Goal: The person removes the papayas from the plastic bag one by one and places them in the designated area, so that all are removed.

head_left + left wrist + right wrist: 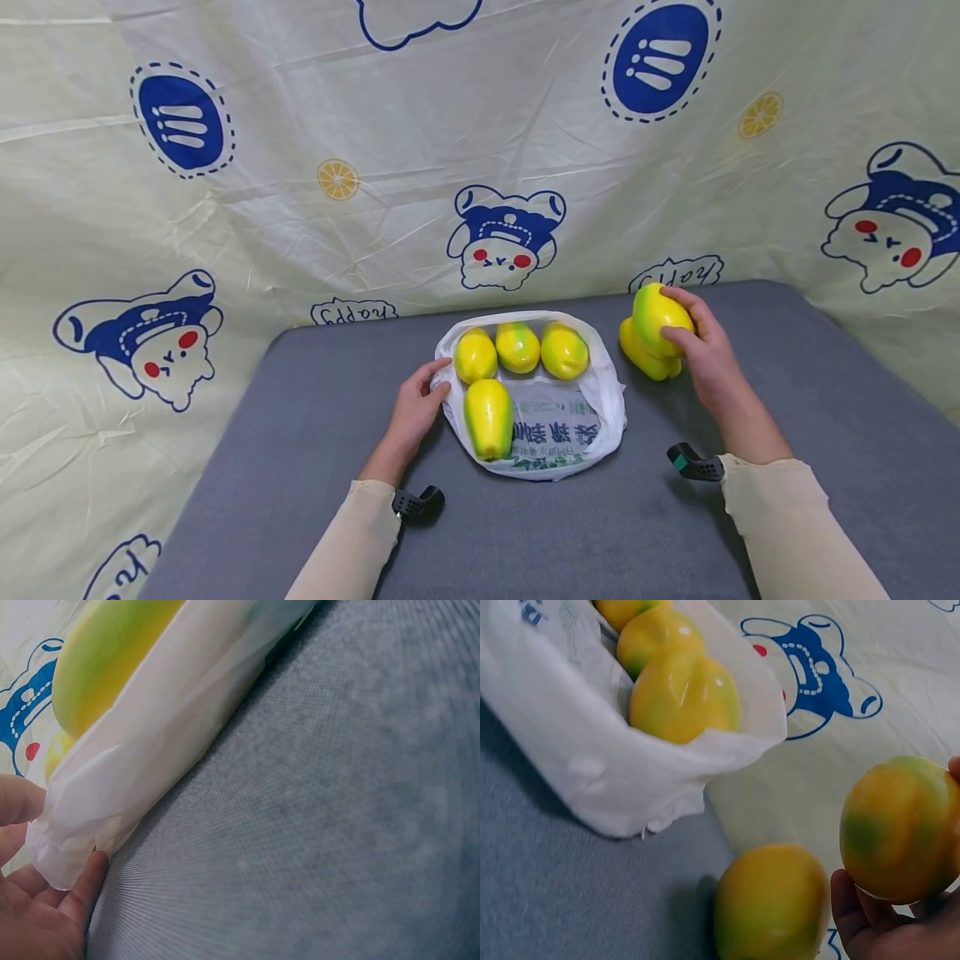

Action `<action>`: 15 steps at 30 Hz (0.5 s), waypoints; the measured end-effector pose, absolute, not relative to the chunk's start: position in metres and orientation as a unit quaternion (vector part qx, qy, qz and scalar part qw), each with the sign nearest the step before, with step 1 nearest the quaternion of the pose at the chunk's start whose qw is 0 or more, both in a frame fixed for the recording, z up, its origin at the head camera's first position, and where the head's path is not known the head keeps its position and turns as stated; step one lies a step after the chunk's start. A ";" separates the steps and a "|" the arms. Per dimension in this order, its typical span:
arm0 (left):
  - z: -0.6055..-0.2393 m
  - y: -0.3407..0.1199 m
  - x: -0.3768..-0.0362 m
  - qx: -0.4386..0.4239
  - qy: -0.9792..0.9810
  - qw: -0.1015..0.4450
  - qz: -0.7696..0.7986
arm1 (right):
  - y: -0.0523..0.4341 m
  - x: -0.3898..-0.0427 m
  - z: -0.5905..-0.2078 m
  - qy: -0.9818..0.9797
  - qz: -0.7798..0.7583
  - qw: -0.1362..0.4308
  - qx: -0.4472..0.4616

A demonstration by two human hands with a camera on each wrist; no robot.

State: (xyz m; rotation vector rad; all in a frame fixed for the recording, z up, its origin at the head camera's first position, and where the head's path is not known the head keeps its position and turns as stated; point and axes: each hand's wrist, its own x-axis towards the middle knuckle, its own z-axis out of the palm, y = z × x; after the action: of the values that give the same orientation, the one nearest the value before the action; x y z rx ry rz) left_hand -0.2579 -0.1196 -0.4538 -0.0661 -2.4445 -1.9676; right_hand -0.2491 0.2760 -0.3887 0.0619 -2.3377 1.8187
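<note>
Gripping yellow-green mango (660, 319) – right hand (701, 350) curled round it, lifted just above second mango (643, 354) lying on grey table (787, 433), right of bag. Left hand (416, 408) pinched left rim of white plastic bag (558, 433), thumb and fingers closed on plastic. Four mangoes in bag – three in back row (517, 348), one in front (488, 417). Green print on bag, characters unreadable. Backdrop cloth (300, 167) bore cartoon bears, lemon slices, word "happy" upside down.
</note>
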 end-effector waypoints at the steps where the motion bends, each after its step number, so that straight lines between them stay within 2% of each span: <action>1: -0.454 -0.120 -0.258 -0.021 -0.779 0.002 -0.627 | 0.277 -0.250 -0.390 -0.789 0.608 0.087 0.018; 9: -0.456 -0.120 -0.258 -0.022 -0.780 0.002 -0.626 | 0.285 -0.253 -0.397 -0.797 0.598 0.083 0.008; 15: -0.454 -0.121 -0.258 -0.023 -0.780 0.005 -0.626 | 0.291 -0.251 -0.396 -0.780 0.617 0.104 0.015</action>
State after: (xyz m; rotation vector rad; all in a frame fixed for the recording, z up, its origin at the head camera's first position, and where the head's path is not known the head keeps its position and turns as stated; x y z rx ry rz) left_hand -0.2579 -0.1205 -0.4544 -0.0733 -2.4423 -1.9594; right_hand -0.2515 0.2906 -0.3956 0.0433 -2.3011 1.8200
